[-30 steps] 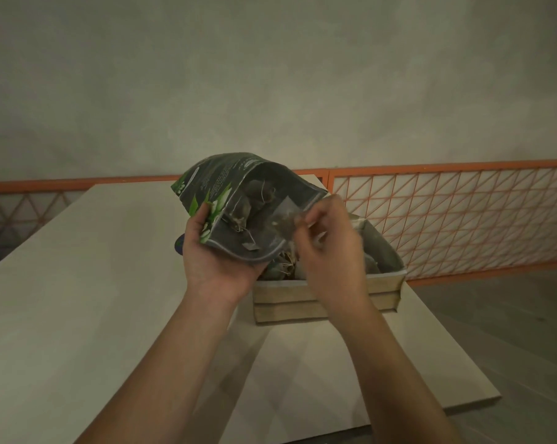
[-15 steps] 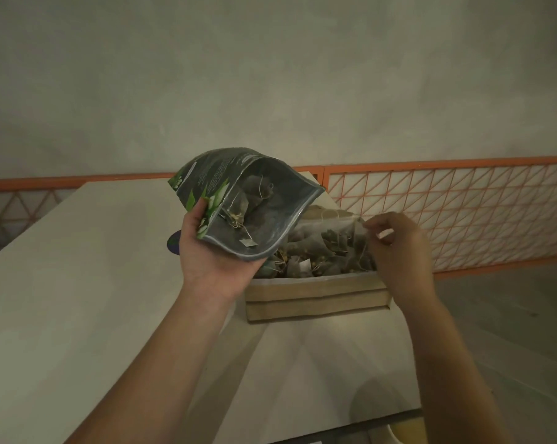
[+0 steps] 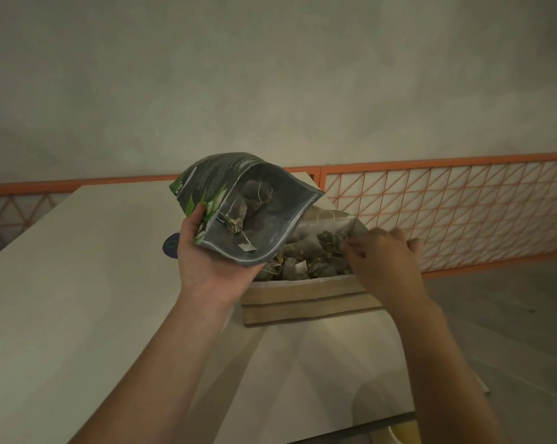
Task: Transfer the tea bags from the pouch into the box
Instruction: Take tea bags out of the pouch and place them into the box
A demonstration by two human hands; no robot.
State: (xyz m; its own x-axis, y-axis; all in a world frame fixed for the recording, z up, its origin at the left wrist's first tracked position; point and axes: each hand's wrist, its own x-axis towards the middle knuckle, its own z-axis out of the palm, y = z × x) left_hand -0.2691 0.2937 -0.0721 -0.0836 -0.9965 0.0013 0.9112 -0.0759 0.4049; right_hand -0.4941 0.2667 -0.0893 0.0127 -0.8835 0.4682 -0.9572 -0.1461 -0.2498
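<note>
Here, left hand (image 3: 211,267) grip clamped on pouch (image 3: 238,206), right hand (image 3: 384,264) pinching tea bags (image 3: 328,248) over box (image 3: 302,302), orange fence (image 3: 446,213) behind.

Tilted pouch (image 3: 235,200) overhangs the box's (image 3: 302,298) left half.

pouch (image 3: 213,190): dark, green-printed, open, tilted, above box's left end
box (image 3: 302,302): tan cardboard, near table's right edge
tea bags (image 3: 302,267): heaped in box; some inside pouch

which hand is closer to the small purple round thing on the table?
Left. The left hand, gripping the dark green foil pouch, sits right beside the small purple round object; the right hand is across the tan cardboard box.
</note>
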